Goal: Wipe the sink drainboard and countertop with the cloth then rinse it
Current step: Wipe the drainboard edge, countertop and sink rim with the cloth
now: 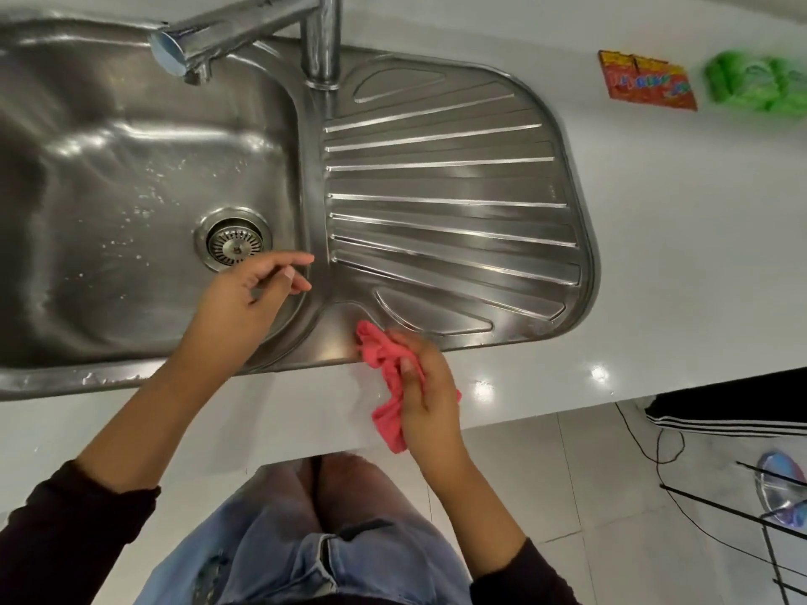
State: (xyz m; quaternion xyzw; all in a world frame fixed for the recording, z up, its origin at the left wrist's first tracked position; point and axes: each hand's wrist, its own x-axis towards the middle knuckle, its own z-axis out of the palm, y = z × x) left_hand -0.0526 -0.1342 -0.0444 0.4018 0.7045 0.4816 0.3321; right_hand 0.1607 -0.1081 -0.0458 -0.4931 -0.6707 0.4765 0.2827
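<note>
A steel sink with a ridged drainboard [445, 203] is set in a white countertop [681, 272]. My right hand [430, 399] grips a crumpled pink cloth [384, 360] at the drainboard's near edge, the cloth's tip touching the steel rim and its tail hanging over the countertop's front. My left hand [249, 294] hovers over the near right corner of the basin [109, 203], fingers loosely extended toward the drainboard, holding nothing. The tap [227, 32] points left over the basin with no water running.
The drain strainer [233, 242] sits in the basin beside my left hand. A red and yellow packet [646, 80] and a green bag [755, 83] lie on the far right countertop. To the right, on the floor, are a black wire rack [777, 517] and a cable.
</note>
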